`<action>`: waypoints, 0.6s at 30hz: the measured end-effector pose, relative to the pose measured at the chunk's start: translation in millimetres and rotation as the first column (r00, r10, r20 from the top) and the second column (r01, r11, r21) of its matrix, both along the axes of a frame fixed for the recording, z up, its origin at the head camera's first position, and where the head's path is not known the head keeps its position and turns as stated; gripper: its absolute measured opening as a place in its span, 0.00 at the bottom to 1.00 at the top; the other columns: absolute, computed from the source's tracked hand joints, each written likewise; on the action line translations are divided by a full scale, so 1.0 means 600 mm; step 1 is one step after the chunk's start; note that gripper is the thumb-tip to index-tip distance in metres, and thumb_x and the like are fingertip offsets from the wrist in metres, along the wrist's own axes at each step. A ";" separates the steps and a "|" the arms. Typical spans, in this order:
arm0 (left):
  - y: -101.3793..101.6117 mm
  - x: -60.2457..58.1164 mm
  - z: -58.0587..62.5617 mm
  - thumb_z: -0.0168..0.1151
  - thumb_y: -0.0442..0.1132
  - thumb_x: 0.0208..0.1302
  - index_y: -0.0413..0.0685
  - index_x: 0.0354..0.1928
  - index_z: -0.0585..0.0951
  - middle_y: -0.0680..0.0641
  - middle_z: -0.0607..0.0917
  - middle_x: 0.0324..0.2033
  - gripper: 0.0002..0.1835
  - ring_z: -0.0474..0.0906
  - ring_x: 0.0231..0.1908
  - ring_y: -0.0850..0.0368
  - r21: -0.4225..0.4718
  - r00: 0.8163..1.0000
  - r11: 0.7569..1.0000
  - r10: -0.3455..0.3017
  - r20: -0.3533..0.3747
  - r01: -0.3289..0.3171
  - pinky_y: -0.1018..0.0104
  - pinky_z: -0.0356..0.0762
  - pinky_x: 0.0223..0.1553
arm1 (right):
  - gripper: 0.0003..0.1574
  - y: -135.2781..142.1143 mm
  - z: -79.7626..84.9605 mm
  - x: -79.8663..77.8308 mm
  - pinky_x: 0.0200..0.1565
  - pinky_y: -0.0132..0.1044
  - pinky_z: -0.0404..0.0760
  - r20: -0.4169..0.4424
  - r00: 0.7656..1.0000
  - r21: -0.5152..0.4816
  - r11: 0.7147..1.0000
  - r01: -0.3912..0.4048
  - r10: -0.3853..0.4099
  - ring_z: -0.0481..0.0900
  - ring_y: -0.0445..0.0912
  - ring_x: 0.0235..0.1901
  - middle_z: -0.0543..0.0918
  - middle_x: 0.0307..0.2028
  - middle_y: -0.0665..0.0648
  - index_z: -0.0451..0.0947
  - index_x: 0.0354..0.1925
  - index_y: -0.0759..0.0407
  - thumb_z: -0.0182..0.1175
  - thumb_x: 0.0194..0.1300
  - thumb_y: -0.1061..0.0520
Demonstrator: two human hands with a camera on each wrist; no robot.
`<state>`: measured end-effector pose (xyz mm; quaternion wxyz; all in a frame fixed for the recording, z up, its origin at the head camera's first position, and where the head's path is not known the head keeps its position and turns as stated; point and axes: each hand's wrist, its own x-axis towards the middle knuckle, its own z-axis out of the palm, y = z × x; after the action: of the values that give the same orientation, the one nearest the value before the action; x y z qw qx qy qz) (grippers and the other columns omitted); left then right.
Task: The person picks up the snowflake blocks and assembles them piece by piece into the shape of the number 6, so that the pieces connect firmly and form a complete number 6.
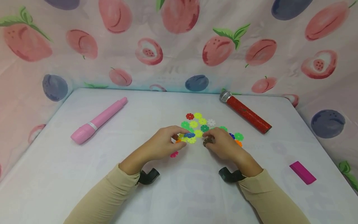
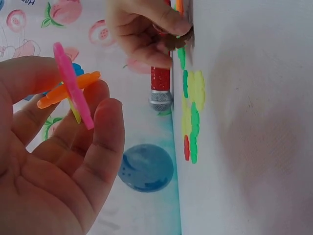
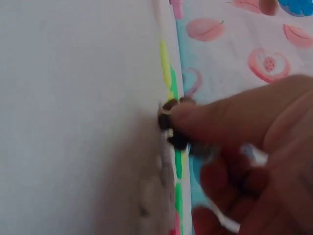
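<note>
Between the thumb and fingers of my left hand [image 1: 160,143] is a small cluster of joined notched plastic discs, raised above the table. Its pink disc [image 2: 73,85] crosses an orange disc [image 2: 54,96], with a blue disc [image 1: 189,135] behind and a bit of yellow showing. My right hand [image 1: 225,144] pinches a dark brown disc [image 1: 208,141] by thumb and fingertips, a short way right of the cluster. Loose discs lie spread on the table beyond both hands, among them a red disc [image 1: 190,116], a white disc [image 1: 211,122] and a dark green disc [image 1: 204,128].
A pink microphone [image 1: 102,119] lies at the left and a red microphone [image 1: 247,113] at the back right. Near the right side is a magenta strip [image 1: 303,172]. A fruit-printed curtain [image 1: 173,71] hangs behind the white table [image 1: 181,199].
</note>
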<state>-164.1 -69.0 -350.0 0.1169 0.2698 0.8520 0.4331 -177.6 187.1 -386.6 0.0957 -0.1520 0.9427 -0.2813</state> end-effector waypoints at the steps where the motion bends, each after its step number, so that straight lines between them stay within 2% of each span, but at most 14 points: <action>1: 0.000 0.000 0.000 0.67 0.35 0.65 0.45 0.60 0.81 0.48 0.81 0.55 0.21 0.79 0.45 0.54 -0.001 1.000 1.000 0.001 -0.005 -0.001 0.68 0.80 0.35 | 0.15 0.001 0.000 0.000 0.48 0.46 0.78 -0.015 1.000 -0.015 1.000 -0.007 0.007 0.75 0.51 0.44 0.80 0.41 0.55 0.83 0.50 0.61 0.65 0.64 0.63; 4: 0.000 -0.001 -0.001 0.67 0.35 0.65 0.44 0.60 0.81 0.47 0.80 0.56 0.20 0.78 0.45 0.53 0.004 1.000 1.000 0.004 -0.026 -0.004 0.68 0.80 0.38 | 0.09 0.003 0.005 0.004 0.41 0.42 0.78 -0.044 0.999 -0.096 0.995 -0.008 0.003 0.75 0.47 0.37 0.80 0.33 0.50 0.84 0.43 0.57 0.67 0.64 0.62; 7: 0.000 -0.002 -0.002 0.67 0.35 0.65 0.44 0.59 0.80 0.47 0.79 0.57 0.20 0.78 0.45 0.53 0.003 0.999 1.000 0.007 -0.043 -0.007 0.69 0.80 0.39 | 0.10 0.002 0.013 0.009 0.37 0.38 0.79 -0.051 0.998 -0.215 0.976 0.015 -0.027 0.78 0.46 0.32 0.83 0.31 0.50 0.83 0.44 0.57 0.69 0.64 0.60; 10: 0.001 -0.003 -0.002 0.67 0.35 0.65 0.43 0.60 0.80 0.47 0.80 0.56 0.21 0.78 0.44 0.54 -0.005 0.999 1.000 0.018 -0.031 -0.018 0.69 0.80 0.37 | 0.14 -0.002 0.025 0.016 0.36 0.36 0.82 -0.037 0.998 -0.362 0.932 0.028 -0.044 0.83 0.46 0.30 0.86 0.33 0.53 0.79 0.48 0.60 0.68 0.65 0.60; 14: 0.001 -0.003 0.000 0.67 0.36 0.66 0.43 0.61 0.80 0.47 0.81 0.55 0.21 0.78 0.43 0.54 -0.024 0.999 0.999 0.033 -0.023 -0.033 0.68 0.80 0.35 | 0.15 -0.010 0.038 0.023 0.39 0.36 0.85 -0.020 0.999 -0.536 0.844 0.019 -0.035 0.87 0.49 0.33 0.87 0.38 0.61 0.80 0.50 0.69 0.65 0.66 0.67; 16: 0.002 -0.003 0.000 0.67 0.36 0.66 0.44 0.61 0.80 0.48 0.81 0.54 0.21 0.77 0.43 0.54 -0.035 0.999 0.999 0.037 -0.026 -0.038 0.68 0.79 0.36 | 0.16 -0.013 0.043 0.026 0.39 0.36 0.85 -0.009 0.999 -0.587 0.809 0.025 -0.038 0.88 0.49 0.35 0.87 0.40 0.63 0.80 0.51 0.72 0.65 0.65 0.68; 18: 0.002 -0.003 0.001 0.67 0.36 0.66 0.44 0.61 0.81 0.48 0.81 0.54 0.21 0.77 0.43 0.54 -0.042 0.999 0.998 0.040 -0.030 -0.041 0.68 0.79 0.37 | 0.18 -0.015 0.047 0.029 0.41 0.36 0.84 -0.002 1.000 -0.609 0.793 0.024 -0.031 0.88 0.48 0.36 0.86 0.41 0.64 0.80 0.53 0.73 0.66 0.64 0.69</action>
<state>-165.7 -68.0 -349.7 0.1014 0.2563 0.8678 0.4134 -159.9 177.9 -358.1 0.0323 -0.1627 0.8048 -0.5699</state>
